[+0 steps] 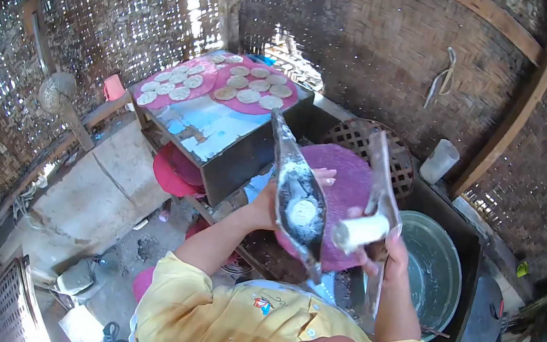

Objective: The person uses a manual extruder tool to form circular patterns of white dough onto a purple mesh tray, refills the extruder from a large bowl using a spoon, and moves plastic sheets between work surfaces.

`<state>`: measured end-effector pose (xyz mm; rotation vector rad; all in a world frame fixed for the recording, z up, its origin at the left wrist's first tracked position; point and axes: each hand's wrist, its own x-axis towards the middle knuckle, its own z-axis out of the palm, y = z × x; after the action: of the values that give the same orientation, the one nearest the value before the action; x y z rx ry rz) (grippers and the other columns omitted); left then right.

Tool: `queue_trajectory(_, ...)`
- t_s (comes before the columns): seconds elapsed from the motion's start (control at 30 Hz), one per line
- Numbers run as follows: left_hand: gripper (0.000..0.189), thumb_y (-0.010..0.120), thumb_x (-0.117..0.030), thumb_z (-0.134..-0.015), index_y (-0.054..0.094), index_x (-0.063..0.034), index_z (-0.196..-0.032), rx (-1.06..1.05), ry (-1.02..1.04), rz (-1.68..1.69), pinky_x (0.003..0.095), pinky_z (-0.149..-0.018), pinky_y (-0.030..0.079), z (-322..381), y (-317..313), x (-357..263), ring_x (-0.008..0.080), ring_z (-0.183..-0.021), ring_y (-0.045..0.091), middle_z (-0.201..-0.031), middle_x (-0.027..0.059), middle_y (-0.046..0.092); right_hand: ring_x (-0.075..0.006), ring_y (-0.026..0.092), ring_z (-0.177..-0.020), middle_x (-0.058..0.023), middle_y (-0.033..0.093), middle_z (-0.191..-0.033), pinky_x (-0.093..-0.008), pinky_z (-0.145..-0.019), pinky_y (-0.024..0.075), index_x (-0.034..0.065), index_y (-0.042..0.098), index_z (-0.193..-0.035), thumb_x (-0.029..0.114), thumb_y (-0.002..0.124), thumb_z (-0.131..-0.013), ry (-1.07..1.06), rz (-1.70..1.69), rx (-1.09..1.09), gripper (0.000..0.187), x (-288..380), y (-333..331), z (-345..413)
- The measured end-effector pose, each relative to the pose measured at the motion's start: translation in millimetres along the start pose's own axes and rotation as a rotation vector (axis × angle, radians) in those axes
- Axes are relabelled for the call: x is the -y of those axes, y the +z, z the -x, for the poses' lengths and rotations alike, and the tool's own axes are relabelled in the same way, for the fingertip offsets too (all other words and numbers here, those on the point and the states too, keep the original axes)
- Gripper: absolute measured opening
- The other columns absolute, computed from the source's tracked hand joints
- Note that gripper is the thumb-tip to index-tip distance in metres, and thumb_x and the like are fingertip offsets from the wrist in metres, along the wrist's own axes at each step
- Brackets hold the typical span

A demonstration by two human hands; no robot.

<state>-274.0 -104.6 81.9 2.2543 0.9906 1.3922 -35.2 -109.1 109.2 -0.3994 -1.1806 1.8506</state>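
Observation:
My left hand (265,204) grips the side of a dark, elongated wooden or bark-like holder (302,192), pointed at both ends and dusted with white powder. A round whitish piece of dough (304,212) lies in its hollow. My right hand (396,252) holds a second long, greyish half-shell piece (382,177), with a whitish cylinder (361,232), slightly blurred, against its inner side. Below both pieces is a round magenta sheet (337,176). The two pieces are apart, one on each side of the sheet.
At the upper left, a low table (215,129) bears pink round sheets (252,105) with many flat pale discs. A green basin of liquid (429,271) stands at right, a woven basket (398,161) behind. A white cylindrical container (439,161) is by the woven wall, a dark lidded pot (480,322) at far right.

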Motion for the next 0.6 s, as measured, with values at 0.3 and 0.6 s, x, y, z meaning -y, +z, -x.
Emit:
queue_trajectory(0.3, 0.052, 0.061, -0.031, -0.068, 0.052, -0.0154, -0.116, 0.006, 0.092, -0.673, 0.0424, -0.095, 0.031, -1, -37, 34, 0.0238, -0.099, 0.052, -0.1, 0.0046, 0.058, -0.0341, 0.053, -0.094, -0.0218, 0.043, -0.112, -0.0397, -0.066, 0.0493, 0.0043, 0.036, -0.126, 0.028, 0.07, -0.065, -0.751, 1.586, 0.006, 0.074, -9, 56, -51)
queue_trajectory(0.6, 0.035, 0.061, -0.032, -0.064, 0.058, -0.0132, -0.094, -0.073, 0.047, -0.407, 0.0377, -0.087, 0.038, -11, -28, 83, 0.0267, -0.096, 0.052, -0.094, 0.0072, 0.058, -0.0357, 0.049, -0.103, -0.0208, 0.037, -0.119, -0.0413, -0.08, 0.0458, 0.0048, 0.032, -0.129, 0.033, 0.073, -0.06, -0.394, 1.686, 0.026, 0.085, -38, 65, -98)
